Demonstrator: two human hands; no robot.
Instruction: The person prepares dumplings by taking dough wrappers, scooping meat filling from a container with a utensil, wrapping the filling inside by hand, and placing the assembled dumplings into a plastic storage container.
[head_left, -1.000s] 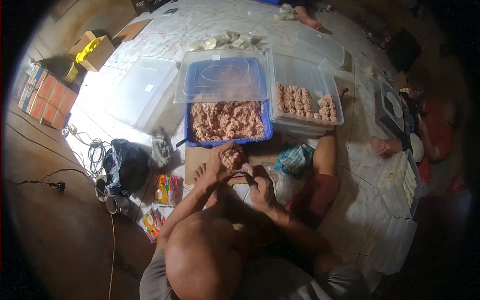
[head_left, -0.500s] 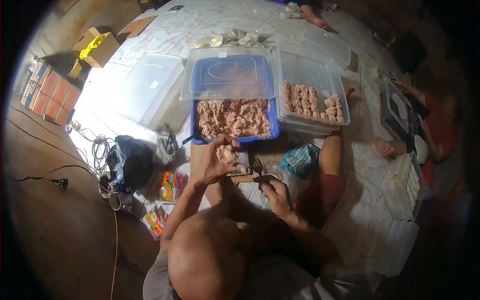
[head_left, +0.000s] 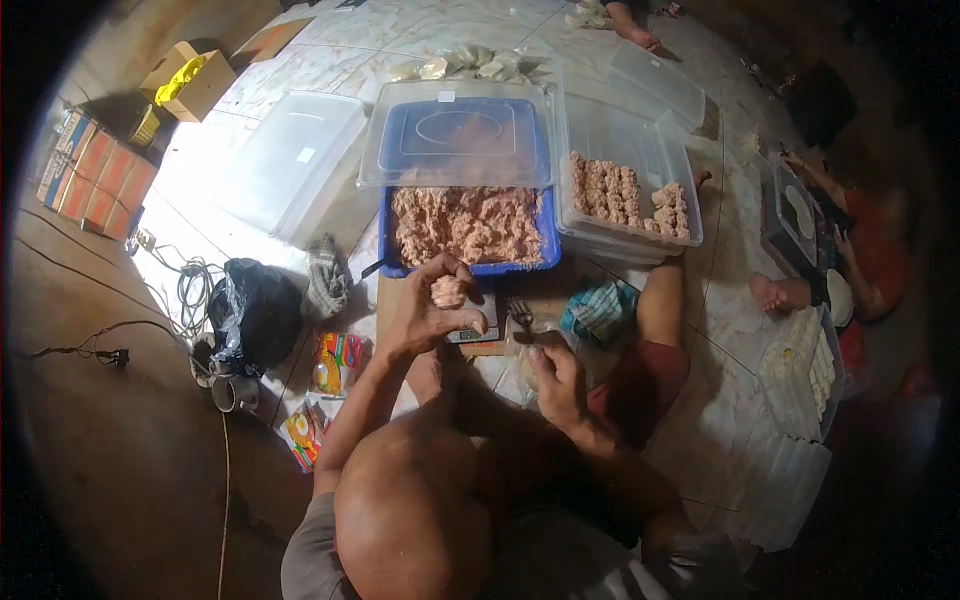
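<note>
My left hand (head_left: 430,315) curves in a C shape around a small lump of pink minced mixture (head_left: 449,292), thumb stretched out beneath it. My right hand (head_left: 562,385) grips a fork (head_left: 520,312), tines pointing up and away from me. Under and beside my left hand a small scale (head_left: 487,325) is partly hidden. Just beyond stands a blue tub (head_left: 552,262) filled with more pink minced mixture (head_left: 465,225). A clear lid (head_left: 370,165) covers its far half. To the right, a clear plastic box (head_left: 695,215) holds rows of shaped pink lumps (head_left: 605,190).
A teal checked cloth (head_left: 598,308) lies right of the scale. On the left are a grey cloth (head_left: 328,280), a black plastic bag (head_left: 258,315), a metal mug (head_left: 236,393) and colourful packets (head_left: 338,362). Another person (head_left: 875,245) sits at the far right.
My left thumb has stretched out, and the lump sits slightly higher and further left. The fork has shifted slightly upward with my right hand.
</note>
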